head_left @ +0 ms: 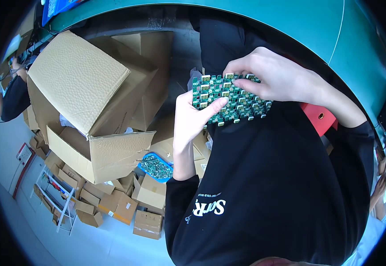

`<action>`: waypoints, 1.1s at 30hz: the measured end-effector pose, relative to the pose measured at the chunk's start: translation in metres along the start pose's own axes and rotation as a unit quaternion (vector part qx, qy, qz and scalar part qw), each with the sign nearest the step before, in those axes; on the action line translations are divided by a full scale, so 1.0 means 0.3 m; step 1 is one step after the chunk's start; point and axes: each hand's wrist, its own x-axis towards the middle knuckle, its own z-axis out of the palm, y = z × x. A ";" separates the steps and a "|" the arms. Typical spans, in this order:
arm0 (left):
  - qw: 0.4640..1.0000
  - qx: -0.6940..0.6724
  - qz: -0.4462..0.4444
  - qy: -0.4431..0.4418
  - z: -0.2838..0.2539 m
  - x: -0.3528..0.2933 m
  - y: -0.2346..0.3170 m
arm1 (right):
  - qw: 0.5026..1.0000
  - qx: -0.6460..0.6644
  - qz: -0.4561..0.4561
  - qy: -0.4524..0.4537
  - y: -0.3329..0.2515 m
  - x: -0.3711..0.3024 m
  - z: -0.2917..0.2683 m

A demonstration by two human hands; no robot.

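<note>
A green circuit board panel (239,104), set with rows of small digit displays, is held up in front of my black shirt. My left hand (192,116) grips its left edge, the thumb lying over the face and the fingers hidden behind. At the upper right edge, my right hand (268,77) is closed on the panel, thumb on the front side and the fingers bent over the top. Just left of my hands stands a large open cardboard box (77,80) with raised flaps. Below it, a blue tray (159,178) holds many small green boards.
A green table (290,22) curves along the far side. Several cardboard boxes (117,206) are piled on the floor at lower left, near a metal rack (64,213). Something red (319,119) lies beside my right forearm. Other people are partly visible at both side edges.
</note>
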 end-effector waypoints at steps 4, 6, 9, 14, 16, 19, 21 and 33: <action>1.000 0.002 -0.004 -0.009 -0.005 0.001 0.000 | 0.999 0.023 -0.001 -0.037 -0.006 0.007 -0.021; 1.000 0.002 -0.004 -0.010 -0.007 0.000 0.000 | 0.999 0.030 -0.004 -0.045 -0.004 0.004 -0.021; 1.000 0.003 -0.002 -0.016 -0.003 -0.002 0.000 | 0.996 -0.056 -0.069 0.017 0.008 -0.003 -0.002; 1.000 -0.002 0.006 -0.001 0.003 -0.003 0.006 | 0.999 -0.039 0.018 -0.023 -0.040 -0.008 0.007; 1.000 0.007 0.006 0.004 -0.001 -0.004 -0.001 | 0.996 -0.084 0.005 0.014 -0.030 -0.019 0.050; 1.000 0.008 0.006 0.010 0.003 -0.002 -0.010 | 0.992 -0.123 -0.003 0.038 -0.029 -0.035 0.082; 1.000 -0.001 0.005 0.019 0.009 -0.001 -0.015 | 0.987 -0.156 -0.005 0.049 -0.033 -0.044 0.095; 1.000 -0.025 0.003 0.018 0.016 -0.012 -0.016 | 0.968 -0.219 -0.048 0.113 -0.031 -0.049 0.139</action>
